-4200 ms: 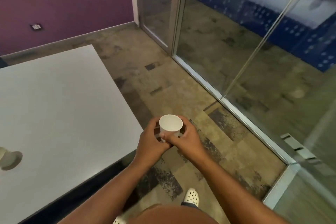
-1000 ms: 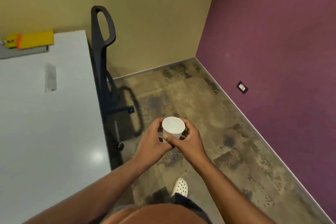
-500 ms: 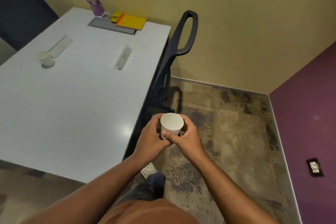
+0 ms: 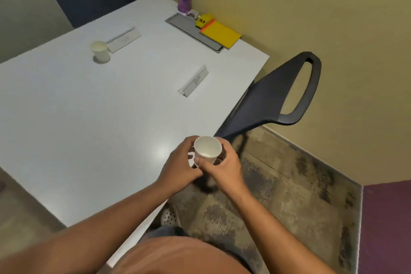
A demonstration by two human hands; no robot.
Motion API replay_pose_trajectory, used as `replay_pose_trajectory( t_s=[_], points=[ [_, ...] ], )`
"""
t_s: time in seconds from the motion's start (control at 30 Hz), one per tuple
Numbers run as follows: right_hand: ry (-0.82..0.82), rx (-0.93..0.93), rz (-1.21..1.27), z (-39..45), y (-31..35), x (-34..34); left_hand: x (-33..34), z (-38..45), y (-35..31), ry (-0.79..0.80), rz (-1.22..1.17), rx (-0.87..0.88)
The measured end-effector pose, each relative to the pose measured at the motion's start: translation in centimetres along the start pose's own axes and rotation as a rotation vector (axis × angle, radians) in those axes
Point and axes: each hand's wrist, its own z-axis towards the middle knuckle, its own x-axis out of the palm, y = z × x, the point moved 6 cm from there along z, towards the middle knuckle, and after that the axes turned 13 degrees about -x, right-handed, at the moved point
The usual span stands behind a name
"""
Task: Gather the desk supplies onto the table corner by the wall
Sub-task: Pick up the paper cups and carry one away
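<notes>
— Both hands hold what?
— Left hand [image 4: 180,167] and right hand [image 4: 224,168] curl around one white paper cup [image 4: 208,149], upright, above the counter [image 4: 100,118] edge.

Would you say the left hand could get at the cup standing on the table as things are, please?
Probably not yet. The left hand and the right hand both grip the held cup, and the other cup stands well across the table, though nothing lies between.
</notes>
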Motion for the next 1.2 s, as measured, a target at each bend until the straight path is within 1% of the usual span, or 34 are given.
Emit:
replay_pose_trajectory(
  t_s=[0.07, 0.2, 0.27, 0.33, 0.5, 0.63, 0.73, 0.9, 1.07, 1.2],
  points=[
    [0.026, 0.006, -0.009, 2.2, -0.5, 1.2, -1.4, 2.1, 1.4, -0.011, 0.038, -0.022],
    [0.075, 0.028, -0.004, 6.9, -2.3, 3.4, -4.3, 6.0, 5.9, -0.106, 0.125, -0.164],
    [0.103, 0.031, -0.018, 9.5, -3.3, 4.6, -5.1, 7.6, 7.7, -0.13, 0.17, -0.189],
    [0.122, 0.038, -0.011, 12.3, -4.5, 6.0, -5.6, 9.6, 9.4, -0.164, 0.234, -0.186],
    [0.167, 0.044, -0.008, 19.3, -7.7, 10.6, -6.2, 14.8, 14.3, -0.399, 0.51, -0.147],
    [0.131, 0.02, -0.03, 24.1, -10.1, 14.6, -5.2, 19.3, 15.6, -0.454, 0.713, -0.113],
    [0.099, -0.026, -0.059, 27.2, -11.5, 16.9, -5.0, 21.1, 15.8, -0.482, 0.832, -0.161],
    [0.047, -0.1, -0.095, 30.3, -13.3, 19.0, -4.9, 20.8, 15.9, -0.587, 0.808, -0.128],
    [-0.032, -0.07, -0.088, 30.4, -14.7, 19.9, -5.0, 21.5, 16.1, -0.508, 0.824, -0.219],
    [-0.114, -0.033, -0.092, 29.1, -15.8, 19.8, -5.1, 21.7, 16.3, -0.522, 0.832, -0.196]
  ],
)
